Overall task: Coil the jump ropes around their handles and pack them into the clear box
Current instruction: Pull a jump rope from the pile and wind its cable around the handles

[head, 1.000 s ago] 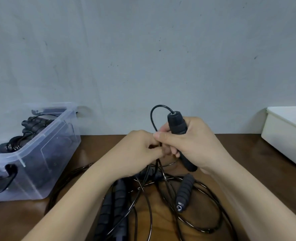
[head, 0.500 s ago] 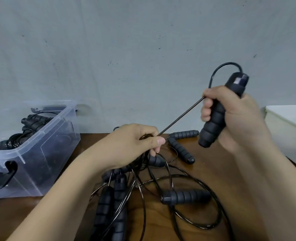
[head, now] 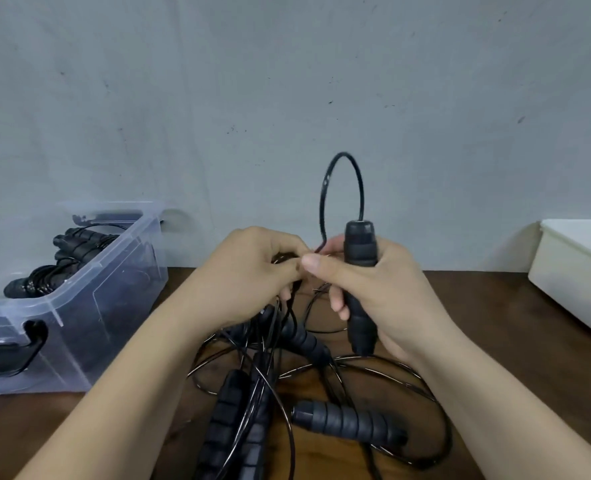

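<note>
The right hand (head: 384,292) held one black handle (head: 360,247) upright just above the worktop (head: 512,323). Its grip was closed round the foam shaft, with the fingers wrapped across the front and the thumb stretched out to the left towards the other hand. The handle's capped top stood clear above the fist and its lower end stuck out beneath the palm. From that cap a thin black cord (head: 322,206) rose in a narrow loop against the wall (head: 287,81) and came back down between the two hands. The left hand (head: 252,275) was right beside the right thumb, its grip tightly curled with the fingertips bunched on the cord. How many strands it pinched could not be made out. Below it several strands dropped into a tangle (head: 408,372) of cord spread over the worktop in front of the person. Among the tangle lay loose handles: one (head: 346,422) on its side at the near right, one (head: 304,341) slanting under the hands, and a pair (head: 224,420) lying lengthwise towards the near edge. The clear box (head: 114,289) stood on the worktop well to the left, open-topped, with coiled ropes (head: 75,247) already heaped inside it against the far end. A white bin (head: 578,271) sat at the right edge, apart from everything else.
</note>
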`<state>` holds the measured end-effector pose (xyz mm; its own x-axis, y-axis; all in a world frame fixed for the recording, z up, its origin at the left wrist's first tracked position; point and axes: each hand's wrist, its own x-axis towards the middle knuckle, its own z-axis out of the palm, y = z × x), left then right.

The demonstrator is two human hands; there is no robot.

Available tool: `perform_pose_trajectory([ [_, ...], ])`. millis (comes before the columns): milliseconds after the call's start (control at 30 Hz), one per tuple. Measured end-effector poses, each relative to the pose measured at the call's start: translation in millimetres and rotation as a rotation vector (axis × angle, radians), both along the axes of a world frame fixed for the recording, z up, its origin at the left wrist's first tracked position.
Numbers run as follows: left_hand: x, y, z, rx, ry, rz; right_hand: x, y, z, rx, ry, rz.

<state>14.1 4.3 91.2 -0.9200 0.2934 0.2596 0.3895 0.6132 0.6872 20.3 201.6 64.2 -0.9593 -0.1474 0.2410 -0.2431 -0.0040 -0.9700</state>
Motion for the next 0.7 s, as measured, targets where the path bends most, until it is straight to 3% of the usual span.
perform_pose_trajectory([
  [200,1.6,14.4,-8.0,-0.126,0.060,0.037,-0.3,-0.6,-4.3,0.091,0.139,-0.091],
  [333,7.6,31.0,-14.2,-0.081,0.430,0.166,-2.3,1.3,-0.5,-0.036,0.039,-0.124],
  [400,14.1,36.2,-12.5,-0.083,0.518,0.244,-2.3,4.9,4.0,-0.126,-0.029,-0.080],
  [600,30.4,49.6,-18.4,-0.006,0.338,0.260,-1.7,15.0,15.5,-0.185,-0.074,-0.064],
  [700,25.2,52.3,-24.7,-0.008,0.353,0.229,2.8,15.0,18.8,-0.186,-0.086,-0.034],
])
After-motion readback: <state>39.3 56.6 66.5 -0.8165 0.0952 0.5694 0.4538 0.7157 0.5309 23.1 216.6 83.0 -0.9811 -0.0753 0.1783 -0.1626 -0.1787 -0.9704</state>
